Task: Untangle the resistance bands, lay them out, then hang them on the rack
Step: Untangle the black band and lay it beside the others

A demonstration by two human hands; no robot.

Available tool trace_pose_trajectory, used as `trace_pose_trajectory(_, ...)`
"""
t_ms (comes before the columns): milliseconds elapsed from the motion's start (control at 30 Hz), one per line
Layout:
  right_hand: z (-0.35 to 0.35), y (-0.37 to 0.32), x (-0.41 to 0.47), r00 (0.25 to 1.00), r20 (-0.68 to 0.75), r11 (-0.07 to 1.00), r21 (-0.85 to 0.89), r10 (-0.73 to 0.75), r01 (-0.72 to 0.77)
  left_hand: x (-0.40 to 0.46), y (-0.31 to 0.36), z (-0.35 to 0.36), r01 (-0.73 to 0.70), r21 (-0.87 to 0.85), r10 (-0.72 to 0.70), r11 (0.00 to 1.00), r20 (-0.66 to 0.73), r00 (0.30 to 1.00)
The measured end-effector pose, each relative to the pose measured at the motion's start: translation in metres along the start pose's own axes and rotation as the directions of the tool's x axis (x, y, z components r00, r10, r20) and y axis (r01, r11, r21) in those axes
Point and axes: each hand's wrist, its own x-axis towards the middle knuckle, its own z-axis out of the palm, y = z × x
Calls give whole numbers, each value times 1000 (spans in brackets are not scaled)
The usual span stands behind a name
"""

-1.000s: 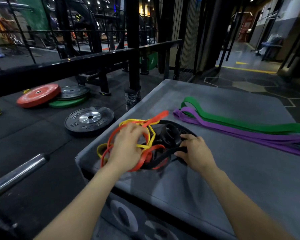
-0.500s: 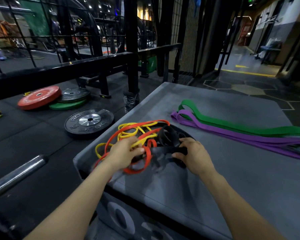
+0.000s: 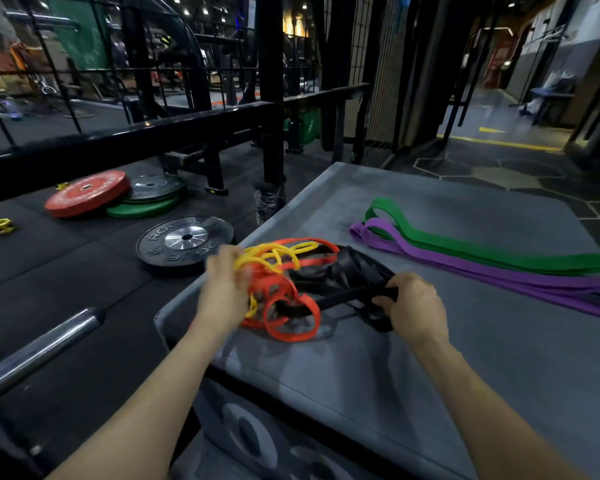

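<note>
A tangle of bands lies near the left corner of the grey padded box (image 3: pixel 413 375): a yellow band (image 3: pixel 274 254), a red-orange band (image 3: pixel 288 317) and a wide black band (image 3: pixel 350 271). My left hand (image 3: pixel 226 289) grips the yellow and red-orange loops at the tangle's left side. My right hand (image 3: pixel 413 303) pinches a strand of the black band and holds it taut to the right. A green band (image 3: pixel 465 244) and a purple band (image 3: pixel 447 265) lie stretched out side by side on the box's far right.
Black rubber floor lies left of the box, with a black weight plate (image 3: pixel 186 239), a red plate (image 3: pixel 87 192) on a green one, and a steel barbell sleeve (image 3: pixel 39 351). Black rack rails and an upright post (image 3: pixel 271 98) stand behind the box.
My left hand has shifted left and lifted the yellow and red-orange loops. My right hand has drawn the black strand to the right, spreading the tangle apart.
</note>
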Motion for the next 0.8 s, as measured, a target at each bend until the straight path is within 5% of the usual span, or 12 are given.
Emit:
trace_pose_trajectory(67, 2, -1, -1, 998, 58, 999, -16, -40, 41, -10, -4, 8, -90, 111, 47, 990, 344, 938)
trace_pose_trajectory(133, 4, -2, -2, 987, 128, 993, -49, -96, 103, -16, -1, 13, -143, 182, 42, 973, 469, 882)
trace_pose_trajectory(300, 9, -1, -7, 966, 191, 974, -108, -174, 197, -11, 8, 16, -185, 475, -40, 860, 424, 905)
trace_pose_trajectory(433, 11, -2, -7, 953, 246, 965, -145, -179, 218, -7, 11, 20, -193, 464, -44, 865, 452, 891)
trace_pose_trajectory(500, 11, -2, -7, 952, 254, 967, -140, -174, 214, -7, 11, 22, -182, 351, 11, 918, 437, 900)
trace_pose_trajectory(600, 11, -4, -7, 963, 210, 968, -144, -172, 204, -2, 14, 17, 26, -109, 9, 994, 313, 950)
trace_pose_trajectory(667, 13, -7, -7, 972, 167, 973, -136, -164, 188, 5, 12, 10, 126, -421, -85, 898, 115, 990)
trace_pose_trajectory(800, 14, -10, -5, 982, 137, 984, -105, -131, 146, 6, 7, 5, 206, -633, -293, 747, -35, 955)
